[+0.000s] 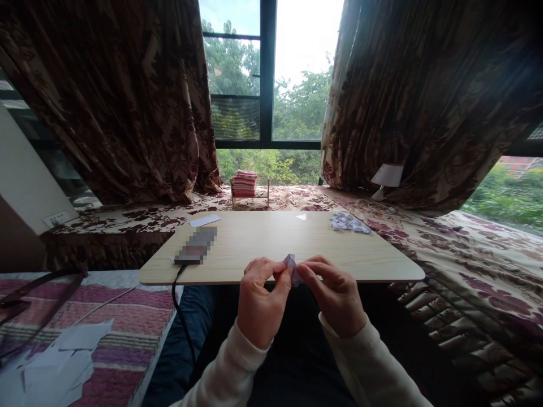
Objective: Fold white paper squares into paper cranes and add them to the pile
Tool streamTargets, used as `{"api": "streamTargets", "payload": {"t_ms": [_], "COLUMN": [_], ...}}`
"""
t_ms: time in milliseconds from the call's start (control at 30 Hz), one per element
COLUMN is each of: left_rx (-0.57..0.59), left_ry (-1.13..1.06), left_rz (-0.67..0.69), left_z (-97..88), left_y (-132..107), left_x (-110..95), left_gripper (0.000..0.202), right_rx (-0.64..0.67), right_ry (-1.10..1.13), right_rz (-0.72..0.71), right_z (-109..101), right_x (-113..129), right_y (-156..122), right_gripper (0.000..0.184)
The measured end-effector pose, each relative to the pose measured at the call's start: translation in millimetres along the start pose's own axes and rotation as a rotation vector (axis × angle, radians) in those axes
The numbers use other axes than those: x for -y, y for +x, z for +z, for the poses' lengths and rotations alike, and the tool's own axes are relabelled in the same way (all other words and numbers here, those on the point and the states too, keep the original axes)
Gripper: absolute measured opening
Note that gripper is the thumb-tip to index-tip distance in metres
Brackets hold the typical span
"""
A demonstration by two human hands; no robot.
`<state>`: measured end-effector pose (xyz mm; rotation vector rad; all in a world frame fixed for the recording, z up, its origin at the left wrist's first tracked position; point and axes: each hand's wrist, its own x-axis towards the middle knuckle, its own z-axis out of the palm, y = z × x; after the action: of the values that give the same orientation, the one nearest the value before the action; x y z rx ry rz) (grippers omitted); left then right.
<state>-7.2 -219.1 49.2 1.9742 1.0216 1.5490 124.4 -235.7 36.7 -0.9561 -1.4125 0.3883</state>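
Observation:
My left hand (259, 302) and my right hand (335, 297) meet over the near edge of a light wooden lap table (271, 240). Both pinch a small folded piece of pale purple patterned paper (292, 265) between thumbs and fingers. The paper is held just above the table's front edge. At the table's far right lies a heap of several small folded purple-and-white paper pieces (348, 222).
A phone (195, 247) with a black cable lies on the table's left part, a white slip (204, 220) behind it. Paper scraps (63, 356) lie on a striped blanket at left. A folded striped cloth on a small rack (246, 185), a lamp (387, 178) and curtains stand by the window.

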Motion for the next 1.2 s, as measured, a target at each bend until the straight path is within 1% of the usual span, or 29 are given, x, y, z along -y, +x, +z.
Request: {"api": "streamTargets", "payload": {"t_ms": [167,333,533,633,700,733,800,867,933,1200], "left_rx": [-0.017,-0.021,-0.005,0.023,0.044,0.052,0.065,0.077,0.092,0.132], "left_ry": [0.047,0.123,0.239,0.297,0.325,0.336,0.352,0.363,0.37,0.364], "left_rz": [0.042,0.175,0.311,0.362,0.373,0.376,0.379,0.383,0.381,0.351], "left_z": [0.2,-0.5,-1.9,-3.9,-5.5,-6.3,-7.7,-8.5,-8.9,-10.1], "left_y": [3,3,4,5,5,5,6,7,8,9], "left_x": [0,0,-3,-5,-5,-6,-6,-7,-7,-6], "left_gripper": [0.015,0.015,0.013,0.013,0.013,0.013,0.014,0.015,0.017,0.017], "right_rx": [0.016,0.033,0.078,0.054,0.043,0.055,0.132,0.221,0.268,0.286], "right_ry": [-0.163,-0.269,-0.32,-0.362,-0.39,-0.397,-0.396,-0.394,-0.4,-0.404], "right_rz": [-0.08,-0.163,-0.18,-0.198,-0.203,-0.21,-0.235,-0.265,-0.281,-0.303], "right_z": [0,-3,-9,-11,-13,-14,-17,-21,-24,-24], "right_x": [3,9,16,17,18,18,20,23,26,30], "right_y": [1,5,9,10,11,12,16,19,22,24], "right_gripper": [0.008,0.007,0.006,0.006,0.006,0.009,0.014,0.012,0.009,0.008]}}
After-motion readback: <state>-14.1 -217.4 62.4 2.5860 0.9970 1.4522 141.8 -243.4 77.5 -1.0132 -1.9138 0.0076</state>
